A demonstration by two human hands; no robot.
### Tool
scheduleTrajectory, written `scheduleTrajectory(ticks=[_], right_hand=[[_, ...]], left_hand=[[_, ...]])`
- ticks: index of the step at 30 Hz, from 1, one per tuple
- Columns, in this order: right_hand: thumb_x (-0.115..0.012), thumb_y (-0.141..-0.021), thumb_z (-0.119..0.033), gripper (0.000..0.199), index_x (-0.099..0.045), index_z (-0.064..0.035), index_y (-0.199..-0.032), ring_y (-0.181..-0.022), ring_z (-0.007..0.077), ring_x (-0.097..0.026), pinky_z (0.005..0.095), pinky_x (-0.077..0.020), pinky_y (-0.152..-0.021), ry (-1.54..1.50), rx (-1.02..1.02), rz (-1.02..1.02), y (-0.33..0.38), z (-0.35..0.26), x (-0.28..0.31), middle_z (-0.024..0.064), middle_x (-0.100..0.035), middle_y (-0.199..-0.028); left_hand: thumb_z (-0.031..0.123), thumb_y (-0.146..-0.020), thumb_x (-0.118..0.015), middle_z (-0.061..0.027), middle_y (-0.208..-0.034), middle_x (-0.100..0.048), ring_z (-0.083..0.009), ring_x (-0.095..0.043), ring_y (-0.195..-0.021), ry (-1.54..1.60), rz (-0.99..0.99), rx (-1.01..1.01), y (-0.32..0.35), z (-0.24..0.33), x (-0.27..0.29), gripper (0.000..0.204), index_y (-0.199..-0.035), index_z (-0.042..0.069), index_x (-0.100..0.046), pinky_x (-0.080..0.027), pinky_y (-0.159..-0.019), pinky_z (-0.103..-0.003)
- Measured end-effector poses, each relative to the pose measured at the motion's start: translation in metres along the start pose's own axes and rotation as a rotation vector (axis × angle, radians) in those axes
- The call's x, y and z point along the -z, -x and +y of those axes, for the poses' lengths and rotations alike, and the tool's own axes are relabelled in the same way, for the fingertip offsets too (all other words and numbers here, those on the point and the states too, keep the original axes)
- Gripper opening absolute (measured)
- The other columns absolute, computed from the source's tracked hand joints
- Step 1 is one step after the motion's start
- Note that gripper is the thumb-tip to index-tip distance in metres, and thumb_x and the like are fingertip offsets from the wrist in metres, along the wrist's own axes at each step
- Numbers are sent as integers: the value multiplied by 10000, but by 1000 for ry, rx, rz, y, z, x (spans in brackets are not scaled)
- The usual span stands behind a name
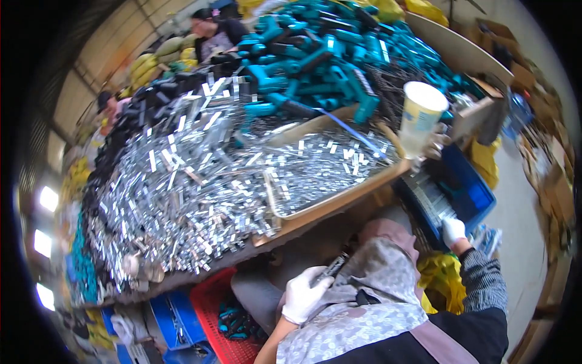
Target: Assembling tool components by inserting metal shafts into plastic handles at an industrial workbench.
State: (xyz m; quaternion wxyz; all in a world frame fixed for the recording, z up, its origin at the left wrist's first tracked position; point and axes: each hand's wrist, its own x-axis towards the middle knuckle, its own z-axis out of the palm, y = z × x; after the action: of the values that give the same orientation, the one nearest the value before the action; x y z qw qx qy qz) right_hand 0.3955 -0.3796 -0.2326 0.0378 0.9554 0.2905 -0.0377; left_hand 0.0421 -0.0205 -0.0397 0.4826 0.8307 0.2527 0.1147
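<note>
My left hand (pixel 302 296), in a white glove, is closed around a narrow dark-and-silver piece (pixel 332 269) above my lap; its exact kind is unclear. My right hand (pixel 453 232), also white-gloved, is at the near side of a blue bin (pixel 485 203) to the right. Slim silver metal strips (pixel 427 197) lie inside that bin, just beyond my right fingers. Those fingers are small and blurred, so their grip does not show. A patterned grey apron (pixel 370 324) covers my front.
Loose silver metal parts (pixel 182 182) heap the table, some in a shallow tray (pixel 339 202). Teal-and-black tool handles (pixel 321 60) pile behind. A cup (pixel 421 115) stands at the tray's right corner. Below are a red basket (pixel 209 303) and blue bins (pixel 176 318). A person (pixel 215 36) sits across.
</note>
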Motion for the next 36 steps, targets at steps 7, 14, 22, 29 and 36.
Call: scheduleTrajectory(ticks=[7, 14, 22, 29, 36], right_hand=[[-680, -667, -80, 146, -709, -87, -810, -705, 333, -700, 460, -552, -628, 210, 270, 7, -9, 21, 2, 152, -700, -754], [-549, -772, 57, 110, -562, -39, -823, -628, 248, -605, 340, -501, -584, -735, 131, 267, -6, -80, 177, 91, -609, -711], [-609, -857, 32, 185, -555, -47, -1015, -724, 212, -657, 410, -621, -724, -2237, 272, -599, 39, -325, 194, 139, -640, -937], [-702, -875, -38, 234, -613, 31, -1081, -782, 267, -730, 412, -641, -697, -2026, 421, -906, 57, -378, 184, 191, -706, -975], [-721, -866, -87, 269, -636, 74, -1064, -628, 207, -680, 327, -573, -587, -1768, 446, -757, 72, -374, 185, 156, -701, -802]], left_hand=[[255, -865, -735, -194, -1003, -725, -316, -727, -919, 21, 19, 4, 10, -5, 14, 352, -1118, 11, -700, -564, -796, -353], [276, -880, -724, -184, -968, -726, -318, -721, -854, 158, 31, 16, 9, -32, 14, 348, -1120, 26, -701, -550, -768, -376], [158, -817, -763, -208, -1026, -693, -351, -693, -938, 222, 297, -151, 17, -14, 31, 434, -1193, -8, -622, -533, -827, -390], [101, -842, -753, -180, -1025, -703, -257, -709, -928, 256, 577, -81, 57, -14, 72, 399, -1198, -27, -627, -542, -831, -343], [130, -854, -739, -171, -993, -712, -210, -704, -901, 306, 598, -38, 56, -26, 70, 366, -1167, -36, -648, -545, -829, -329]])
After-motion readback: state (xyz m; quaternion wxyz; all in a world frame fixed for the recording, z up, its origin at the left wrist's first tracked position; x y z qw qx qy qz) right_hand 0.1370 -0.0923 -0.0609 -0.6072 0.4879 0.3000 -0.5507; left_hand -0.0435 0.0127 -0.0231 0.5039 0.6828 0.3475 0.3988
